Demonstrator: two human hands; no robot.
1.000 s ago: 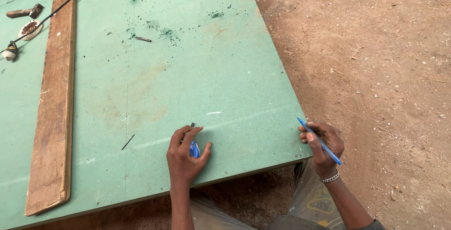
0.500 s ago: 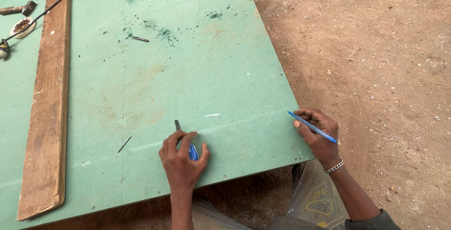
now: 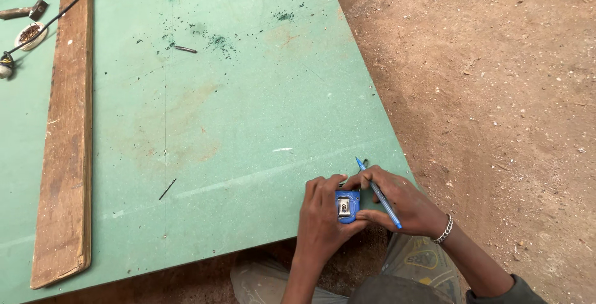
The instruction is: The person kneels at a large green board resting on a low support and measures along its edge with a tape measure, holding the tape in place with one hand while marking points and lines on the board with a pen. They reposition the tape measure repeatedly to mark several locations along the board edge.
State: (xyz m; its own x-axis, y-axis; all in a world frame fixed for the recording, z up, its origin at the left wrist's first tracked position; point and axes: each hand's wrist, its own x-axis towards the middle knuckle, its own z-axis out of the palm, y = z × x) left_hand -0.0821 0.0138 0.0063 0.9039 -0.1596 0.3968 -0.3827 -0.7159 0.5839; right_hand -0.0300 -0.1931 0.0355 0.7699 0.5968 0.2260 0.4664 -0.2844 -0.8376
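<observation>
My left hand (image 3: 323, 217) grips a small blue tape measure (image 3: 347, 205) at the near edge of the large green board (image 3: 248, 105). My right hand (image 3: 400, 203) holds a blue pen (image 3: 379, 193) between its fingers, tip pointing up and left, and its thumb and fingers also touch the tape measure's right side. Both hands meet near the board's near right corner. A silver bracelet (image 3: 443, 230) sits on my right wrist.
A long wooden plank (image 3: 65, 130) lies along the board's left side. A black cable (image 3: 62, 9), a small round dish (image 3: 29, 34) and a metal tool (image 3: 22, 11) sit at far left. A nail (image 3: 185, 49) and another nail (image 3: 167, 188) lie on the board. Bare dirt ground (image 3: 496, 93) lies to the right.
My right hand came in from off the board's right edge to join my left hand at the tape measure. My left hand shifted right along the near edge.
</observation>
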